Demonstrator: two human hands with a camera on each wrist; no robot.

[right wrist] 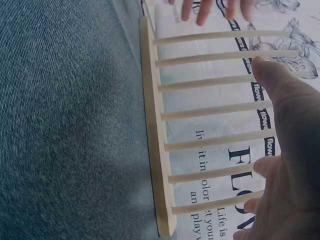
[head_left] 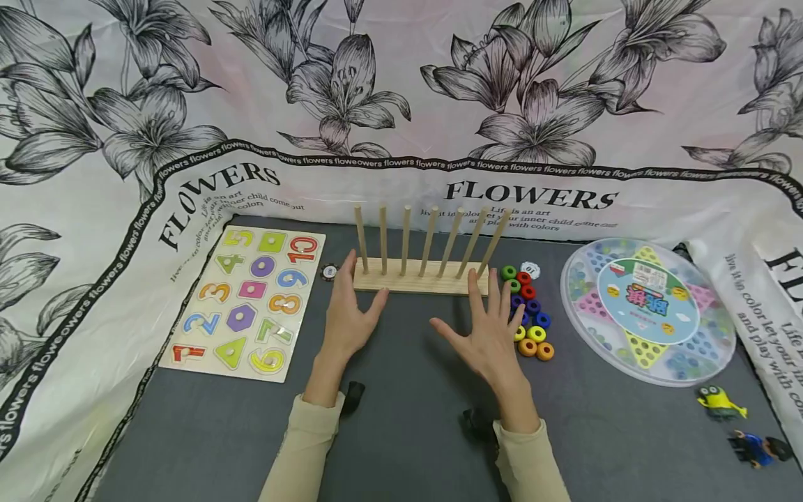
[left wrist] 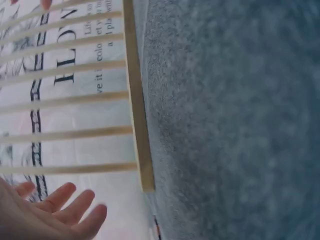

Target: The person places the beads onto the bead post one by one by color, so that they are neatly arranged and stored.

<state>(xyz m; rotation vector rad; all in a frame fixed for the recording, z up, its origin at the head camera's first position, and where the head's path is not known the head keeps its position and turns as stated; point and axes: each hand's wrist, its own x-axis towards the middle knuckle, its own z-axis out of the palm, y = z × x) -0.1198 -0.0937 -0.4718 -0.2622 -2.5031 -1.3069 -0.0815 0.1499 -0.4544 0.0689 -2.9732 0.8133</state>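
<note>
A pale wooden rack (head_left: 419, 277) with several upright pegs stands at the middle of the grey table. My left hand (head_left: 348, 317) is at the rack's left end, thumb and fingers spread, holding nothing. In the left wrist view, the fingers (left wrist: 75, 207) of that hand lie beside the outermost peg. My right hand (head_left: 489, 335) is at the rack's right end with its fingers fanned out and nothing held. Just right of it lie several coloured beads (head_left: 532, 333) in green, red, blue, yellow and orange, partly hidden by the fingers.
A number and shape puzzle board (head_left: 241, 303) lies at the left. On the right is a round clear game case (head_left: 648, 312), with a yellow toy figure (head_left: 721, 402) and a blue toy figure (head_left: 760, 448) below it. Small round tokens (head_left: 530, 270) flank the rack.
</note>
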